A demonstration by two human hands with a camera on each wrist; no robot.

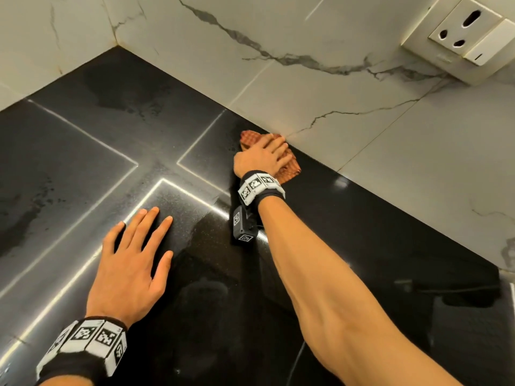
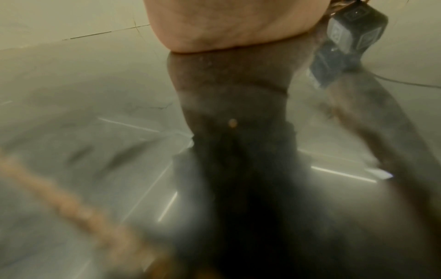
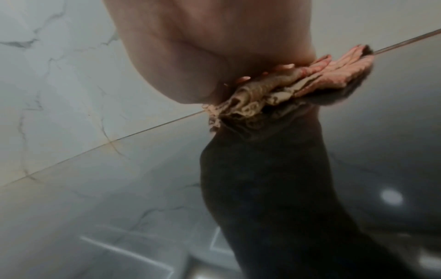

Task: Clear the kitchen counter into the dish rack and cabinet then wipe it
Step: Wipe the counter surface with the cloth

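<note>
A glossy black counter fills the head view and meets a white marble-veined wall. My right hand lies flat with straight fingers on a crumpled orange checked cloth, pressing it down at the counter's back edge against the wall. In the right wrist view the cloth bunches under the palm. My left hand rests flat on the counter near the front, fingers spread, holding nothing. The left wrist view shows only the heel of that hand on the reflecting surface.
A white wall socket with a switch sits high on the right. The walls form a corner at the back left. Damp smears mark the counter's left and far parts. The counter's right end is near a pale edge.
</note>
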